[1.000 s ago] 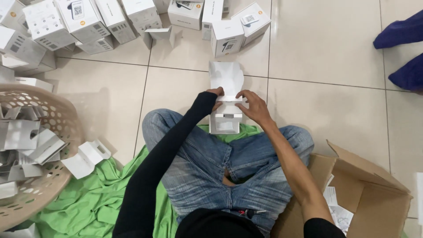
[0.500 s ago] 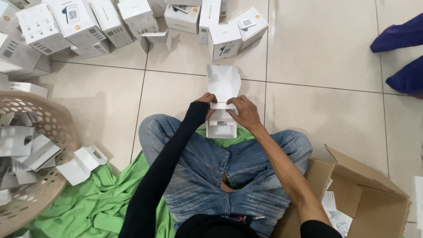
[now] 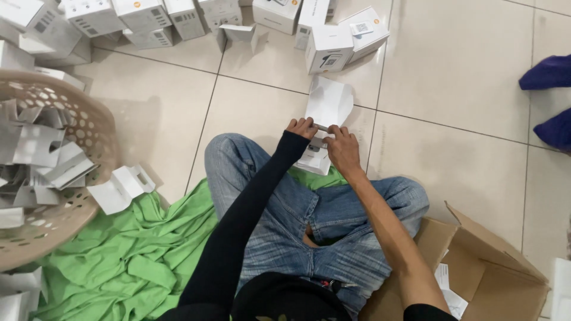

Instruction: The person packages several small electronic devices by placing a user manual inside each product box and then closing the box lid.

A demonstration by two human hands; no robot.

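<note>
Your left hand [image 3: 301,127] and right hand [image 3: 341,146] both pinch a small white carton [image 3: 322,129], its flap standing open, held over the tiled floor [image 3: 464,89] just past your knees. A beige basket [image 3: 89,128] of flattened cartons sits to your left.

- A long, close-fitting black sleeve covers the left arm down to the wrist, ending just short of the left hand [image 3: 302,127].
- The right arm is bare up to a short black sleeve; right hand [image 3: 342,148] ungloved.
- Faded blue jeans, torn at the crotch seam, toward 6 o'clock.
</note>
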